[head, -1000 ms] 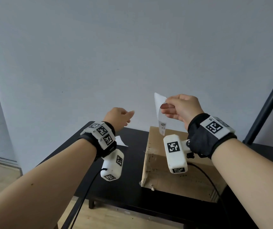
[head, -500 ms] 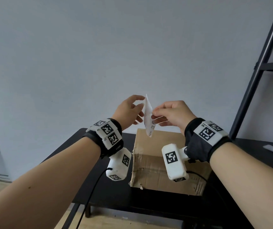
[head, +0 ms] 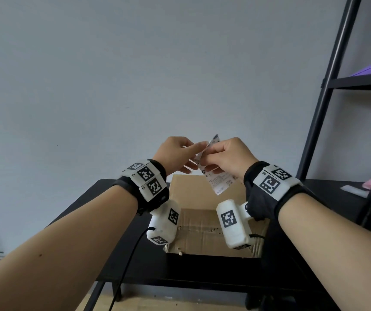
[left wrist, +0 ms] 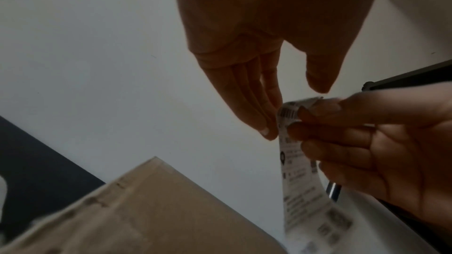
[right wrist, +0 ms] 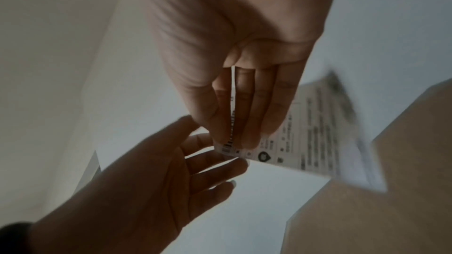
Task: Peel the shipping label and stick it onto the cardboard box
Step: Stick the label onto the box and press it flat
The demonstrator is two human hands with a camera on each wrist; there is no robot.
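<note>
Above the cardboard box [head: 204,217] on the black table [head: 85,223], you hold the shipping label [head: 219,182] in the air, probably so both hands can get at its top edge to start the peel. Your right hand [head: 227,158] pinches that edge, fingers curled; your left hand [head: 175,153] reaches in with fingers nearly straight, fingertips [left wrist: 265,130] just touching the label, gripping nothing yet.

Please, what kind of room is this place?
Probably a plain room in a home or small office, not a warehouse: a low black table against a bare pale wall, a black metal shelf rack, and wood-look flooring.
</note>
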